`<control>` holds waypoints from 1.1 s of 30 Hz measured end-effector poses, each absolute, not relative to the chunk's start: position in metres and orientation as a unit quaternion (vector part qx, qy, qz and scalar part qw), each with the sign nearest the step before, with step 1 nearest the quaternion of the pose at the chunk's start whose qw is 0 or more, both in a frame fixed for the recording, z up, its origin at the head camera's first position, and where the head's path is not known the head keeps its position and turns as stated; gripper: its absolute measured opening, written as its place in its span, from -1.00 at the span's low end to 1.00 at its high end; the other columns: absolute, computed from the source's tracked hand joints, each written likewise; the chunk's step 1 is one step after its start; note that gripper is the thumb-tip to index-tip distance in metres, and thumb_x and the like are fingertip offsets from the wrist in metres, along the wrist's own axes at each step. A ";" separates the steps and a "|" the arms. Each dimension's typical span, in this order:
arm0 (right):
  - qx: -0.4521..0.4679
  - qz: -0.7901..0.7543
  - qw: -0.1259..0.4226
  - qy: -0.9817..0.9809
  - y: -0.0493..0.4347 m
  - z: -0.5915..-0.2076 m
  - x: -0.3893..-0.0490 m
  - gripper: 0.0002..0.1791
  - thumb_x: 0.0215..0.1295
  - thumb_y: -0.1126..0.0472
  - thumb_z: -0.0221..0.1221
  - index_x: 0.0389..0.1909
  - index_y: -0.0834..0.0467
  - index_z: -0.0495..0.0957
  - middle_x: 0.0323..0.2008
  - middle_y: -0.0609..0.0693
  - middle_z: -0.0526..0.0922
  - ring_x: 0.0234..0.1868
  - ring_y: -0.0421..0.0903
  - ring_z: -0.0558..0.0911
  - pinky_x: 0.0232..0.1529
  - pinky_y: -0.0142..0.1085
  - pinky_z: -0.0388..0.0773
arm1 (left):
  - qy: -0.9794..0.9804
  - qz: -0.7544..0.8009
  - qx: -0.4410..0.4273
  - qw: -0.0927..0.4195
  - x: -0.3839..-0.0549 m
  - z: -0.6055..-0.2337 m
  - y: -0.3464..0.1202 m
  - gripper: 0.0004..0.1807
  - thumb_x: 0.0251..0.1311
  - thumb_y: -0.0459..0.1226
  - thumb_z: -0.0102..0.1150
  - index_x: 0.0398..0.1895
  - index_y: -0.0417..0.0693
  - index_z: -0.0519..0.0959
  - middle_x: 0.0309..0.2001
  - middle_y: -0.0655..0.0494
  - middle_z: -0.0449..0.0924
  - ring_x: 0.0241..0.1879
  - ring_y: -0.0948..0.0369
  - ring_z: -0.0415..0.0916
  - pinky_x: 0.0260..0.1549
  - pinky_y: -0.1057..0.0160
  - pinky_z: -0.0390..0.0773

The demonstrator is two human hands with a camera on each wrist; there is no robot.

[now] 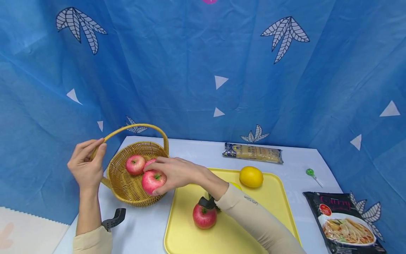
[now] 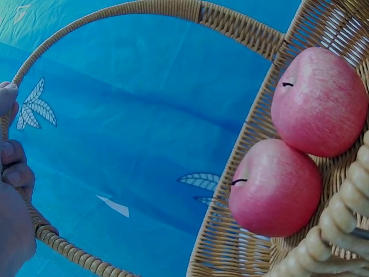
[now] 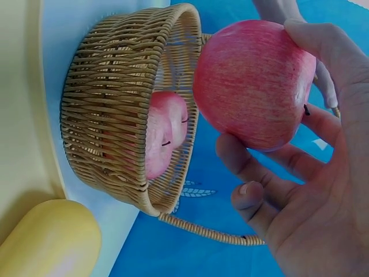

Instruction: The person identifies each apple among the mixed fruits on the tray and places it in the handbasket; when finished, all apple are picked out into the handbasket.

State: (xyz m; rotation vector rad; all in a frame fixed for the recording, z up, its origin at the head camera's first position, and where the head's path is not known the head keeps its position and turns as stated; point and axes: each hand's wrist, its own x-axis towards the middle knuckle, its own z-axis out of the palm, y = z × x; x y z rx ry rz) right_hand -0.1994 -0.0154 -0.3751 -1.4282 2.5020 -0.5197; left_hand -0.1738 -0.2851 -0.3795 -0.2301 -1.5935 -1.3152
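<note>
My left hand point(image 1: 87, 164) grips the arched handle point(image 1: 139, 125) of a wicker basket point(image 1: 127, 195); the left wrist view shows fingers curled round it. Two red apples lie inside the basket, one point(image 2: 320, 101) touching the other point(image 2: 277, 187). Over the basket's near right side, my right hand point(image 1: 177, 174) holds a third red apple point(image 3: 253, 83) between thumb and fingers. That apple point(image 1: 153, 181) is above the rim in the right wrist view. Another red apple point(image 1: 204, 216) sits on the yellow tray point(image 1: 187, 243), partly covered by the right wrist's black camera mount.
A lemon point(image 1: 251, 176) lies at the tray's back; another yellow item point(image 1: 236, 185) is mostly hidden by the right sleeve. Behind the tray is a noodle packet point(image 1: 253, 153). To the right are a green lollipop point(image 1: 310, 172) and a black curry noodle bag point(image 1: 344, 220).
</note>
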 end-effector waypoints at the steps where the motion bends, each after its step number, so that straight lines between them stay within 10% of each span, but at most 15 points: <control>1: -0.484 -0.176 0.108 0.850 -0.016 -0.375 -0.200 -0.17 0.09 -0.48 0.23 0.40 -0.35 0.32 0.26 -0.29 0.35 0.11 -0.37 0.41 0.12 -0.29 0.51 | -0.660 -0.546 -0.096 0.506 -0.174 -0.380 -0.285 -0.82 0.12 -0.59 0.33 -0.19 -0.51 0.69 -0.21 0.07 0.66 -0.24 0.31 0.57 -0.34 0.58 0.53; 33: -0.463 -0.187 0.131 0.856 -0.034 -0.397 -0.216 -0.21 0.10 -0.43 0.28 0.36 -0.34 0.33 0.26 -0.31 0.36 0.14 -0.37 0.40 0.17 -0.27 0.47 | -0.666 -0.541 -0.095 0.505 -0.175 -0.383 -0.289 -0.82 0.13 -0.58 0.34 -0.18 -0.49 0.70 -0.20 0.06 0.66 -0.24 0.31 0.57 -0.35 0.57 0.52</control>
